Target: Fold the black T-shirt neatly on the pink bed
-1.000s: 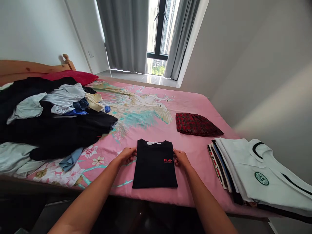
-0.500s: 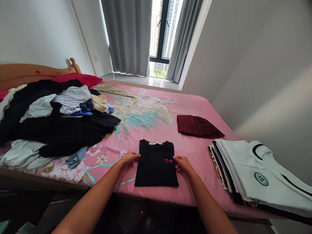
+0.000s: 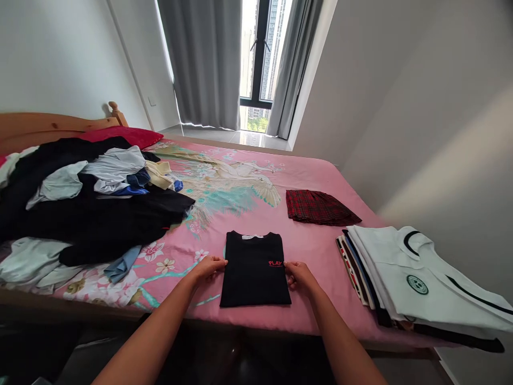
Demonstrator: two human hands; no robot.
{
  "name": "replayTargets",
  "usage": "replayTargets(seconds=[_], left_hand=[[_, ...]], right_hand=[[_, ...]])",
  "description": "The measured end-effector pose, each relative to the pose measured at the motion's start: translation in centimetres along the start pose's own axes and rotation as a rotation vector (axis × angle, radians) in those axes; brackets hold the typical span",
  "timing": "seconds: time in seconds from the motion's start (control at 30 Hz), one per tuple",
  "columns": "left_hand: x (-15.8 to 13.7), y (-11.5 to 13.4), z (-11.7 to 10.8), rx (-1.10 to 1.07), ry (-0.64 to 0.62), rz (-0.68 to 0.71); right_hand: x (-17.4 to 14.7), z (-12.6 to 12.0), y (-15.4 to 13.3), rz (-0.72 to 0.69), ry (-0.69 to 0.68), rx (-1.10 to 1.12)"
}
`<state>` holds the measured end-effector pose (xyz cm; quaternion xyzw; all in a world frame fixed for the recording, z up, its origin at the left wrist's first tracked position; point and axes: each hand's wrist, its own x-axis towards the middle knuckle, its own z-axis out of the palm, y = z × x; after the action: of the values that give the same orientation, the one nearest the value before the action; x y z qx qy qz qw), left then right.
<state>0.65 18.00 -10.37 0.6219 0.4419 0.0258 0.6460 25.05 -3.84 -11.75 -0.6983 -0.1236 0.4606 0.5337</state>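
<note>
Fingers of the left hand [image 3: 208, 266] and right hand [image 3: 300, 275] lie half-curled, gripping nothing, against the folded black cotton T-shirt [image 3: 254, 270]; even inward pressure squares it.

Pink floral bed [image 3: 256, 184]: black tee [image 3: 254, 269], plaid garment [image 3: 319, 207], folded stack [image 3: 409, 275], clothes heap [image 3: 88, 200], red pillow [image 3: 126, 136].

The folded black T-shirt [image 3: 255, 269] looks like matt, smooth cotton-type cloth. The pink floral bedsheet [image 3: 316, 171] has a slight sheen, the headboard [image 3: 52, 124] is varnished wood, and the plaid skirt [image 3: 319, 207] is woven cloth.
</note>
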Motion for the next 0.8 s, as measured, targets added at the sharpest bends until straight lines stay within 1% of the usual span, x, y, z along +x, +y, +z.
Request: replayTargets(seconds=[0.07, 0.2, 0.27, 0.37, 0.47, 0.53, 0.6, 0.73, 0.8], left_hand=[[0.1, 0.0, 0.5, -0.012, 0.015, 0.008], [0.6, -0.3, 1.7, -0.049, 0.055, 0.047], [0.6, -0.6, 2.0, -0.065, 0.068, 0.056], [0.1, -1.0, 1.7, -0.072, 0.069, 0.04], [-0.7, -1.0, 1.1, -0.063, 0.028, 0.03], [-1.1, -0.9, 0.9, -0.054, 0.002, 0.041], [-1.5, -0.8, 1.1, -0.051, 0.015, 0.055], [-2.0, -0.9, 2.3, -0.069, 0.095, 0.053], [-2.5, -1.3, 2.7, -0.073, 0.119, 0.026]], right_hand=[[-0.2, 0.2, 0.0, -0.005, 0.018, -0.005], [-0.2, 0.6, 0.3, -0.023, 0.099, -0.002], [-0.4, 0.5, 0.6, -0.015, 0.106, 0.004], [-0.9, 0.2, 0.7, -0.007, 0.05, 0.017], [-1.4, 0.0, 0.7, -0.011, -0.025, 0.017], [-1.5, 0.1, 0.7, -0.012, -0.042, 0.009], [-1.4, 0.3, 0.8, -0.022, -0.01, 0.007], [-1.6, 0.4, 1.3, -0.035, 0.108, 0.015], [-1.9, 0.0, 1.5, -0.021, 0.109, 0.01]])
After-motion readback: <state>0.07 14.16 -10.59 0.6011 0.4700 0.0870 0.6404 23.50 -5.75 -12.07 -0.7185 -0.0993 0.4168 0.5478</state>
